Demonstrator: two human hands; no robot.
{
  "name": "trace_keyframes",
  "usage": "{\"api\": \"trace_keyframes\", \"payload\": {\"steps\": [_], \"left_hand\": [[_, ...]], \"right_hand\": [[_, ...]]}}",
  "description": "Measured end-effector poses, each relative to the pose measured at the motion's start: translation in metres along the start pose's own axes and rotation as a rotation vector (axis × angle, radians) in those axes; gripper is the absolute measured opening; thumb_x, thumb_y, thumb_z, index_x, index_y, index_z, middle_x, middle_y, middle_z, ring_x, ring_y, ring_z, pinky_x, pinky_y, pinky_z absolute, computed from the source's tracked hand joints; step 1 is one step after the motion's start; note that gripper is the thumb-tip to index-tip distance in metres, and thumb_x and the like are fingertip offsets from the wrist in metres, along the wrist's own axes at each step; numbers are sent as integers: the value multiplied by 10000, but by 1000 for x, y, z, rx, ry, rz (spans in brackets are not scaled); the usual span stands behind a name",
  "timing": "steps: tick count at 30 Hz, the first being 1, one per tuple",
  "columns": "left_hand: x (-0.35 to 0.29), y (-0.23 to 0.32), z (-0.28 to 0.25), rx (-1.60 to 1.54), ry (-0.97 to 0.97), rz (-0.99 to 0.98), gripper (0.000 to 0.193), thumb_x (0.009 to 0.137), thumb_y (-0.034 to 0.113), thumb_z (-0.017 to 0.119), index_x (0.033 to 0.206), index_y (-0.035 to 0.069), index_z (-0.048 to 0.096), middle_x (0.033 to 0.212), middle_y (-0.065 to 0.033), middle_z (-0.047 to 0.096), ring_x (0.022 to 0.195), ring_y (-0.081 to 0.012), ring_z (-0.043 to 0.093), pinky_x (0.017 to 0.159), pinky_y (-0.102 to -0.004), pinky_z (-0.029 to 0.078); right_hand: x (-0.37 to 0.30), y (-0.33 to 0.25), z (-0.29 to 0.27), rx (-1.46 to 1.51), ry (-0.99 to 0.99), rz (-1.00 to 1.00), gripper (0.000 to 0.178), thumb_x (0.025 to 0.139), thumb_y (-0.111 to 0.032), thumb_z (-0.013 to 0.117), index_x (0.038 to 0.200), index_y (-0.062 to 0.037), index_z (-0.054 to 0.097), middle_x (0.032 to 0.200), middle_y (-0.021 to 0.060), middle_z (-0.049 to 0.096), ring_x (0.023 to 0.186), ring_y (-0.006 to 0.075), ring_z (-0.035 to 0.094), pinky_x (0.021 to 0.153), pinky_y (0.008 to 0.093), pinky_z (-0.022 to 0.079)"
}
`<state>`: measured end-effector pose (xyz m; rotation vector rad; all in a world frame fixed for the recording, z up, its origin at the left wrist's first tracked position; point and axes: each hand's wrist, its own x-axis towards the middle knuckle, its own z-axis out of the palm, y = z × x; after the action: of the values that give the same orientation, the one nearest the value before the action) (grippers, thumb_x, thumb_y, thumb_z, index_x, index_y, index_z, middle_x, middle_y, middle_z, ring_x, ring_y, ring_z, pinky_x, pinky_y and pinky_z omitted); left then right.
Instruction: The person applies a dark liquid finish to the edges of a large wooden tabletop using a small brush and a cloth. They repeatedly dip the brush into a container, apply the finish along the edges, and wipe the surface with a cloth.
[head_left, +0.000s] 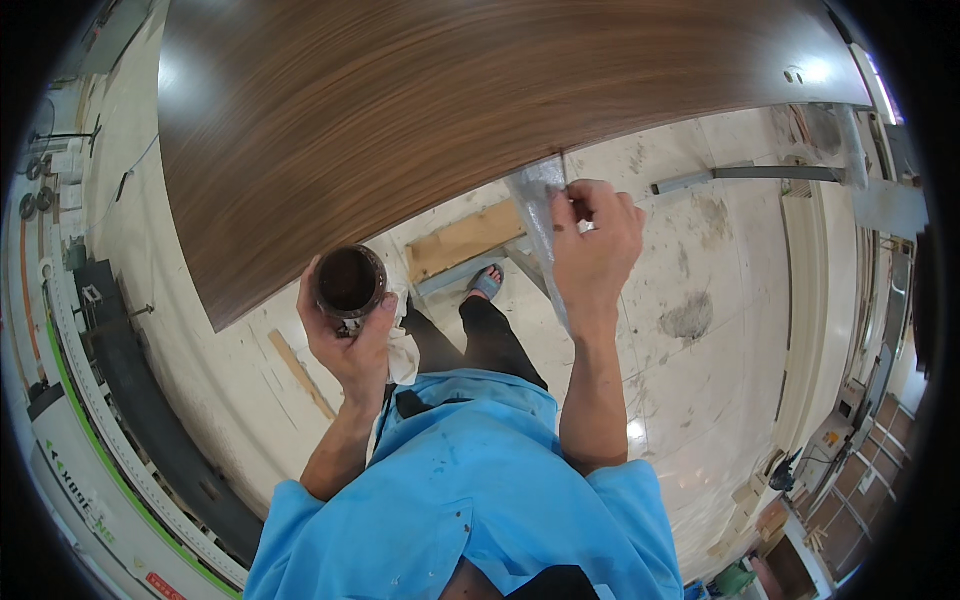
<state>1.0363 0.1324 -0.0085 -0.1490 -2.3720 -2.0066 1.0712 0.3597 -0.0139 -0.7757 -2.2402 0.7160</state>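
My left hand [345, 340] is wrapped round a jar [350, 280] of dark brown contents, held upright just below the near edge of a large wood-grain panel [480, 90]. Something white, like cloth or paper, shows beside that hand. Fingers pinched, my right hand [597, 240] grips a thin dark stick-like tool [564, 168]. Its far end meets the panel's near edge; whether it has bristles is too small to tell. A strip of clear plastic wrap [542, 210] hangs below the edge beside my right hand.
A wooden board [465, 240] lies beneath the panel near my sandalled foot [486, 282]. On the left runs a long machine [110, 480] with a dark rail. A metal bar [745, 174] extends at right, near stacked pale strips [805, 310]. A narrow wood strip [300, 372] is on the floor.
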Motion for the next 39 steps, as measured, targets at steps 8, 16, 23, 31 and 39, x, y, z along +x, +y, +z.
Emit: {"api": "trace_keyframes", "payload": {"steps": [8,16,23,31,39], "left_hand": [[1,-1,-2,-42,13,-23,727,757,-49,747,1386,-4,386,1214,-147,569,1052,-203,626,895,-303,531],[3,3,-6,10,16,-12,744,750,-67,742,1394,2,377,1205,-144,576,1033,-198,636,881,-292,538],[4,0,-13,-8,21,5,745,760,-51,755,1399,1,375,1209,-141,577,1048,-199,632,907,-295,522],[5,0,-14,-12,12,-5,750,760,-50,759,1401,0,373,1211,-139,575,1062,-200,627,909,-296,523],[5,-4,-16,27,18,-12,744,762,-43,760,1398,1,378,1218,-140,571,1065,-201,626,911,-294,522]], "right_hand": [[-11,-10,12,57,-94,-166,99,799,-93,715,790,-74,619,727,56,618,706,263,534,718,397,372],[-34,-33,30,109,-195,-196,135,779,-105,725,764,-79,593,729,55,606,715,260,529,724,399,370],[-37,-34,28,85,-75,-53,169,761,-103,732,732,-85,566,724,35,584,732,254,516,717,394,358],[-38,-37,29,19,-188,-240,102,822,-122,730,781,-81,647,737,54,614,741,258,528,743,381,373],[-15,-12,13,-130,-85,-151,113,832,-154,723,790,-83,647,725,32,614,731,240,521,761,380,366]]}}
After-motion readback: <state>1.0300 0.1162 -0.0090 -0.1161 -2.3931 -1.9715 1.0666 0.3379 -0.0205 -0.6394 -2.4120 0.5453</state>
